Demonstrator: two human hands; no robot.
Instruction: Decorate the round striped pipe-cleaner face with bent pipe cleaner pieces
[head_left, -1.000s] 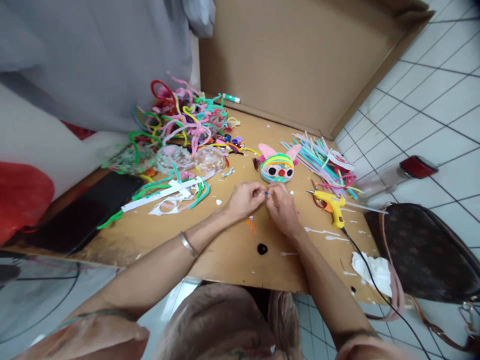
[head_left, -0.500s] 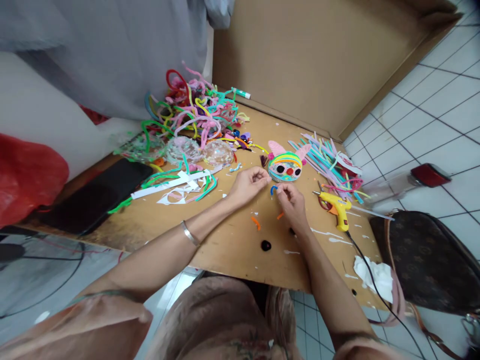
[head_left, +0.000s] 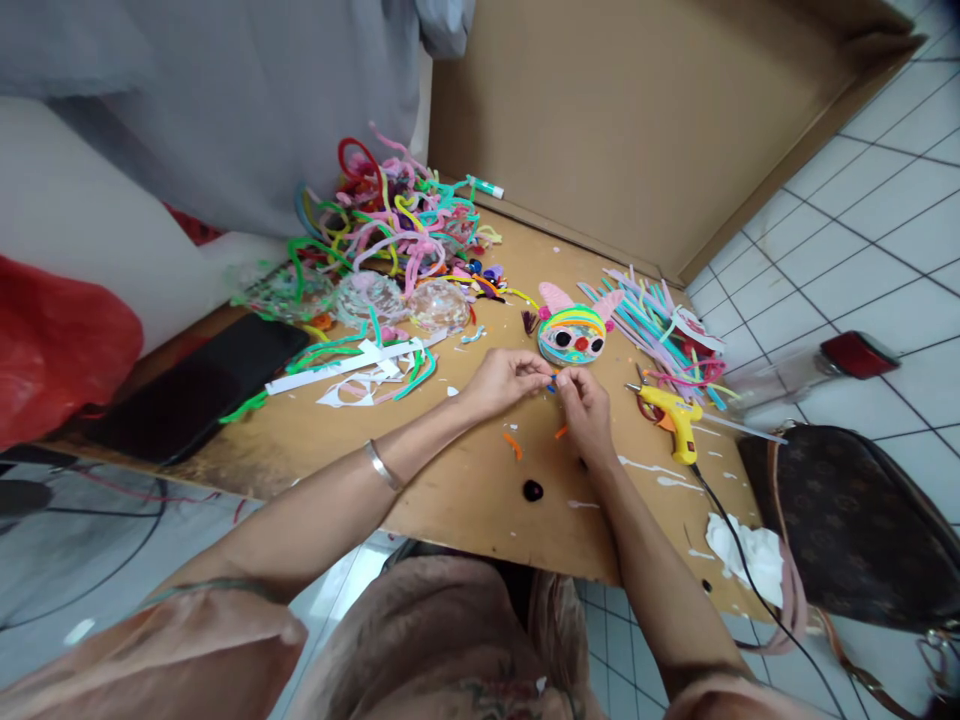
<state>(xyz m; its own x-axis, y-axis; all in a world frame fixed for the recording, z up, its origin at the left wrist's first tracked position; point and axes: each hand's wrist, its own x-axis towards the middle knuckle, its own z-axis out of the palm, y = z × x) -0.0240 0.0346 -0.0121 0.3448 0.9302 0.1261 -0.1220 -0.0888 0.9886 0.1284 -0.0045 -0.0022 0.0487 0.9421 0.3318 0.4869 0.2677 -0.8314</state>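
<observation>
Left hand (head_left: pixel 504 379) and right hand (head_left: pixel 586 412) meet fingertip to fingertip, pinching a short blue pipe-cleaner piece (head_left: pixel 552 381) above the middle of the wooden worktop (head_left: pixel 450 480) (white tiled floor beyond), just before the striped craft face (head_left: pixel 572 334).

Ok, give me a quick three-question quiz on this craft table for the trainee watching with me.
1. True or false: the yellow glue gun is held in the right hand.
2. What do both hands pinch between their fingertips? A) a white paper strip B) a small blue pipe cleaner piece C) a tissue
3. Fill in: the round striped face with pink ears lies on the board just beyond the ____.

Key
1. False: it lies on the wooden board, right of that hand, untouched.
2. B: the left hand and the right hand meet on it.
3. hands
</observation>
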